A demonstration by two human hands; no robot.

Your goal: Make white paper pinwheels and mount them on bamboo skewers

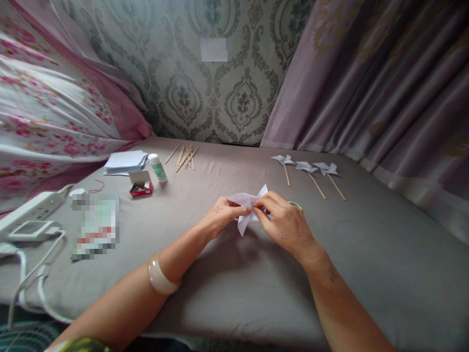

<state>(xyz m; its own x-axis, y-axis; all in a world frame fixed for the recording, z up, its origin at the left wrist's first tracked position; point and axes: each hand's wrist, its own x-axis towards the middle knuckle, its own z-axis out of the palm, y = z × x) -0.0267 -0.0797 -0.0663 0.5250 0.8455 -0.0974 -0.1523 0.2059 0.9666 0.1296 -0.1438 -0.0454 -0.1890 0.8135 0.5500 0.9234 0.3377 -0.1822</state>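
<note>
A white paper pinwheel [243, 226] is held above the cloth-covered surface, its folded blades sticking out around my fingers. My left hand [223, 215] grips it from the left, with the thumb pressed near its centre. From the right, my right hand [282, 217] pinches the middle of the same pinwheel; whether a small pin sits between the fingertips is hidden. Farther right lie three finished-looking pinwheels on sticks, the nearest to my hands being a white pinwheel [284, 160].
Wooden sticks [186, 157] lie scattered at the back. To the left are a paper stack [125, 162], a glue bottle [158, 169], an open red box [141, 188] of small pieces, a blurred packet [98, 227] and a white power strip [36, 210] with cables.
</note>
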